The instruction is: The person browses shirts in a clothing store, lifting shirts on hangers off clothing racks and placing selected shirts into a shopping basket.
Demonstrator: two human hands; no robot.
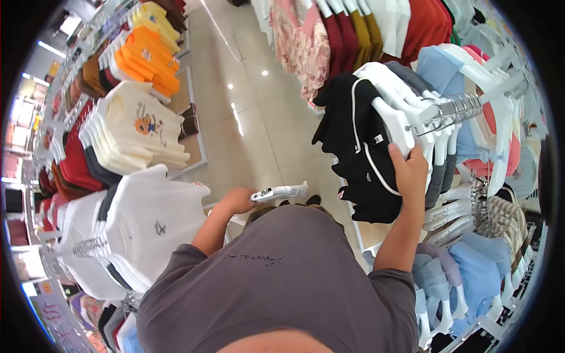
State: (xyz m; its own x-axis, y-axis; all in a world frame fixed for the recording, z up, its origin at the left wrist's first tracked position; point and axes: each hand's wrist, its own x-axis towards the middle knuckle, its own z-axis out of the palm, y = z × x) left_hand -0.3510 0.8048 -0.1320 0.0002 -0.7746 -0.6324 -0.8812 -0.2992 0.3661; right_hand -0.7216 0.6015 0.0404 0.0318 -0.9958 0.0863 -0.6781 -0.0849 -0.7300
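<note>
**Right hand on the hanger, black garment at the rail!**

And here's the right hand (pixel 410 170), thumb and fingers closed in a pinch on the lower part of a white hanger (pixel 397 126), up at the front of the row! The left hand (pixel 236 200), down by the body, is curled around the near end of a white piece (pixel 282 192) with a metal part; it resembles a hanger or a few together, but I can't tell how many.

The step in hand looks to be handling this hanger at the rail. Is its hook seated among the metal hooks (pixel 453 112) just beyond the right hand? Can't tell from here! The next move, I'd judge, calls for a firm pinch and a level hanger, so the cloth neither slips nor snags its white neighbours (pixel 388 79).

Now the garment itself: the black garment (pixel 344 112) hangs just left of the right hand, soft and loosely folded, with a wavy edge. Pale trim (pixel 355 112) curves down it, a small white label (pixel 376 139) shows near the hanger, and there's a tiny pale mark lower down. One piece or several layered? Too bunched to call!
</note>
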